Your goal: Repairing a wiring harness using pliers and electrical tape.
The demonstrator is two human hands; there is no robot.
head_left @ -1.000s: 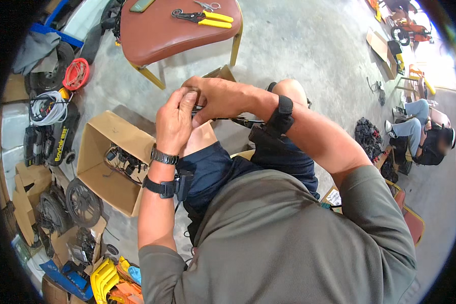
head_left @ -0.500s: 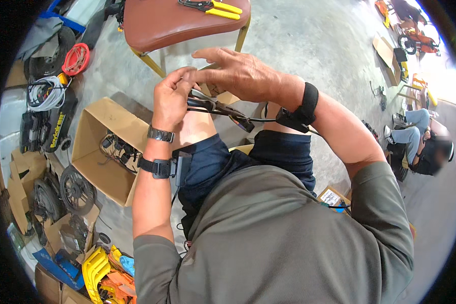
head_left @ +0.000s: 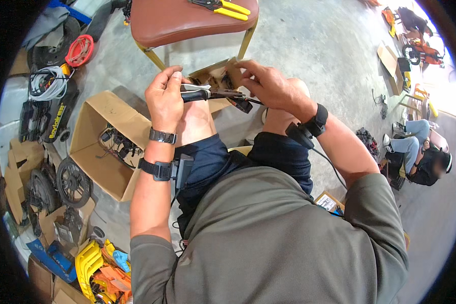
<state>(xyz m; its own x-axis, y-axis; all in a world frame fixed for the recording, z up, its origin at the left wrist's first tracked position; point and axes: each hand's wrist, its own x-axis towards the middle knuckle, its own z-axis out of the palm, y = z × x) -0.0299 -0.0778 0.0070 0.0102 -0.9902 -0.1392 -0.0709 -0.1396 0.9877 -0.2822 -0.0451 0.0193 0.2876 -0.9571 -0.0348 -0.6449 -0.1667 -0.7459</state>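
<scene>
My left hand [head_left: 165, 96] is closed around the handles of a pair of pliers [head_left: 197, 93], which have grey and black grips. The pliers' jaws point right, toward my right hand [head_left: 276, 88]. My right hand's fingers are bent inward close to the jaw tips; whatever is between them is too small to make out. Just under the jaws hangs a small black piece [head_left: 241, 104] with a reddish edge. A short stretch of black cable [head_left: 257, 102] runs from the jaws to beneath my right hand.
A brown padded stool [head_left: 192, 23] ahead carries yellow-handled pliers [head_left: 231, 9]. Beyond my hands sits a small open carton [head_left: 215, 66]. On the left stands a larger cardboard box [head_left: 99, 169] with wiring inside, beside wheels [head_left: 74, 181]. A seated person [head_left: 425, 162] is far right.
My right hand has moved away from my left fingers, rightward and down to the pliers' jaws. The pliers now lie more level, and the small carton shows more fully.
</scene>
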